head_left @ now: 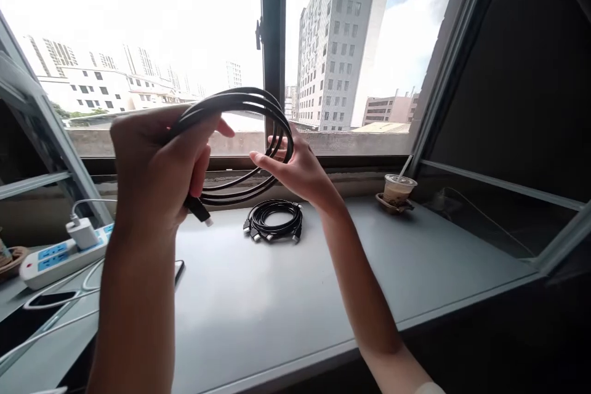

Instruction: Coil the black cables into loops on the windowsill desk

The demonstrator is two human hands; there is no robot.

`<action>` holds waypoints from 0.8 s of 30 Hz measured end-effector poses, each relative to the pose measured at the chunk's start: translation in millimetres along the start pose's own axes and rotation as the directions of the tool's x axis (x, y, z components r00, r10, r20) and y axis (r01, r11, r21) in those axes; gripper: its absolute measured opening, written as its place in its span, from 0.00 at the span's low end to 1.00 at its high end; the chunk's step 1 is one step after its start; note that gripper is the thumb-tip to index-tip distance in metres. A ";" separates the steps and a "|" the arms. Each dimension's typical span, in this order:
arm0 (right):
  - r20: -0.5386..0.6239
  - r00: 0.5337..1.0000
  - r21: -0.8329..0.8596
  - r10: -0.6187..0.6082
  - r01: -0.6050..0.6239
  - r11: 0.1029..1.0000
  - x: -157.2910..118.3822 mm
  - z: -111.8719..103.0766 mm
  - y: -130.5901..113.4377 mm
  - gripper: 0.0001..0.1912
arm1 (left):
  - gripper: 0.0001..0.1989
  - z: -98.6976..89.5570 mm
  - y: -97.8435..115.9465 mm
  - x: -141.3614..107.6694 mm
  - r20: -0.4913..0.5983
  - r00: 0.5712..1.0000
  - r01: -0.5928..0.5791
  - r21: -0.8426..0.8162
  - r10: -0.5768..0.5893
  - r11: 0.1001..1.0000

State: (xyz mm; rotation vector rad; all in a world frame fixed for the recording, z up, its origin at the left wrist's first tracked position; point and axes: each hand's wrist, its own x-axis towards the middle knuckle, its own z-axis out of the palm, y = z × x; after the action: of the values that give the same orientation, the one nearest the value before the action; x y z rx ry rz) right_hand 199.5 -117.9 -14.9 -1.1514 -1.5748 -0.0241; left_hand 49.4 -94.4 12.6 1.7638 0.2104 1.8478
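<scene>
A black cable, wound into several loops, is held up in the air between both hands. My left hand is closed round the left side of the coil. Below that fist hangs one end of the cable, a black connector with a light tip. On the coil's right side, my right hand has the loops between thumb and fingers, the thumb stretched out towards the left. Beneath the held coil, a bundle of coiled black cables with several connectors lies on the grey table.
At the right rear, a lidded drink cup with a straw stands in a brown cardboard holder. A white power strip with a plugged-in charger and white cords lies at the left. A window frame rises behind the table.
</scene>
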 end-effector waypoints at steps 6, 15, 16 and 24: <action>-0.039 0.997 0.102 0.071 -0.067 0.993 4.0 -0.6 5.9 0.22 | 0.08 5.6 1.7 3.4 -0.034 0.996 0.075 -0.248 -0.086 0.966; -0.220 0.975 0.037 0.020 -0.013 0.999 -1.3 -5.1 -10.2 0.09 | 0.10 5.6 -25.6 8.3 0.013 0.991 0.126 -0.454 -0.135 0.882; -0.240 0.971 0.007 0.018 -0.017 1.000 -2.2 -5.2 -11.1 0.08 | 0.10 5.5 -31.9 8.2 0.041 0.990 0.135 -0.474 -0.132 0.870; -0.288 0.954 -0.399 -0.089 -0.035 0.916 -6.2 -16.1 -9.0 0.12 | 0.16 -8.8 -51.2 10.1 0.392 0.862 0.396 -0.120 -0.323 0.910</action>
State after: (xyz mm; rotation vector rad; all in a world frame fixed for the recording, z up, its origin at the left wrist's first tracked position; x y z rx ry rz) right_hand 204.7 -135.6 -8.7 -1.3666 -1.3432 -0.5416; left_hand 56.2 -44.8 -4.5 1.7494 0.1908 1.2076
